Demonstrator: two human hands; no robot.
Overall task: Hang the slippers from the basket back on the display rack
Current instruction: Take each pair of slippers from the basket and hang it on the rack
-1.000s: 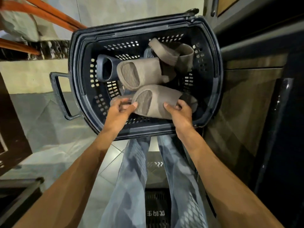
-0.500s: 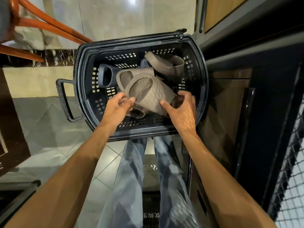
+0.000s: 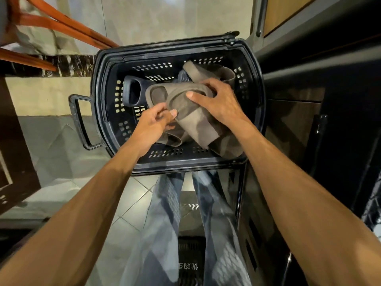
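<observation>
You are at the picking-up step. Both hands are down inside the basket [image 3: 99, 112]. Your left hand [image 3: 152, 125] pinches the near edge of the taupe slipper [image 3: 185, 114] with curled fingers and thumb. Your right hand [image 3: 221, 104] grips its far end, fingers wrapped over it. The slipper is tilted, with one end near the front wall. A dark slipper [image 3: 132, 90] and another taupe one [image 3: 208, 71] lie behind it. Next, I think, you must lift it clear of the rim and turn to the display rack, which I cannot see clearly here.
</observation>
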